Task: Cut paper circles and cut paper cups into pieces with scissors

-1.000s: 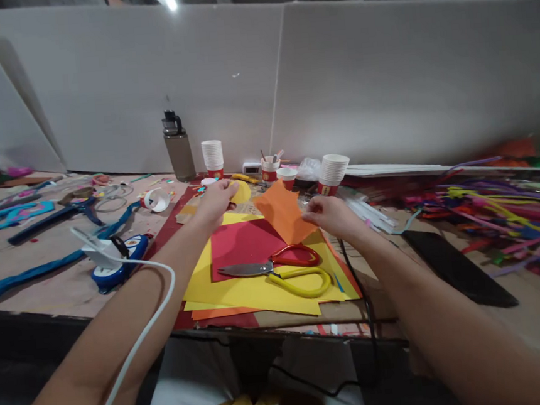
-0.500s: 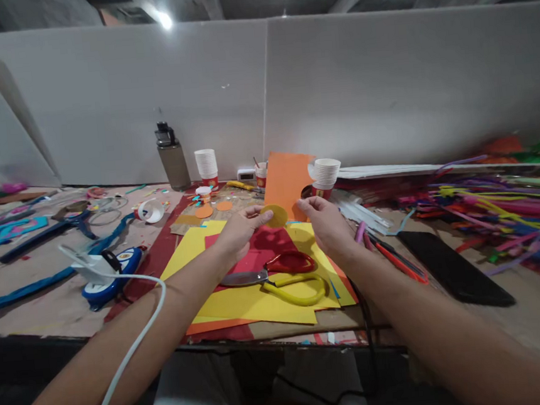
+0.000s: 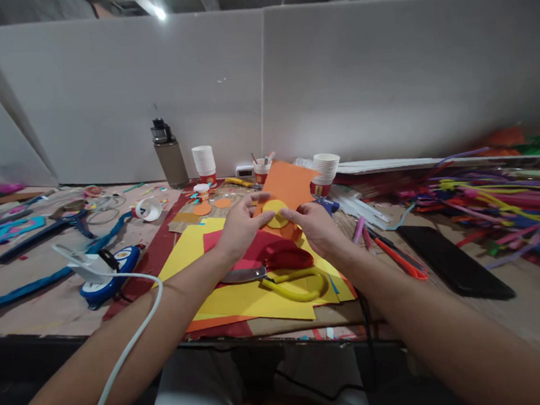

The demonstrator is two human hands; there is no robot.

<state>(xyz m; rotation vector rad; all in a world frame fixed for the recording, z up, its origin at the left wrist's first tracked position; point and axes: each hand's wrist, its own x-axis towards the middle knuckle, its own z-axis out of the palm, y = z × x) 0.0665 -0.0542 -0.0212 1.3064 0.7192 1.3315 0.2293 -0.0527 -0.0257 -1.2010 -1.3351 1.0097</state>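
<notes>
A small yellow paper circle [image 3: 275,213] lies against the lower part of an orange paper sheet [image 3: 291,181], which is raised above the table. My left hand [image 3: 240,231] pinches the circle at its left side. With its thumb on the circle's right edge, my right hand [image 3: 322,228] grips the orange sheet; its other fingers are partly hidden. Below both hands, scissors [image 3: 248,275] with one red and one yellow handle rest on red paper [image 3: 236,249] and yellow paper sheets [image 3: 241,307].
Stacked paper cups [image 3: 203,160] and a bottle [image 3: 171,164] stand at the back left, another cup stack [image 3: 326,167] at the back right. A black phone [image 3: 455,262] and pipe cleaners [image 3: 512,213] lie right. A white cable [image 3: 135,337] crosses my left forearm from a blue power strip [image 3: 127,265].
My hands have come together. The orange sheet has moved behind the yellow circle, and my right thumb has reached the circle's edge.
</notes>
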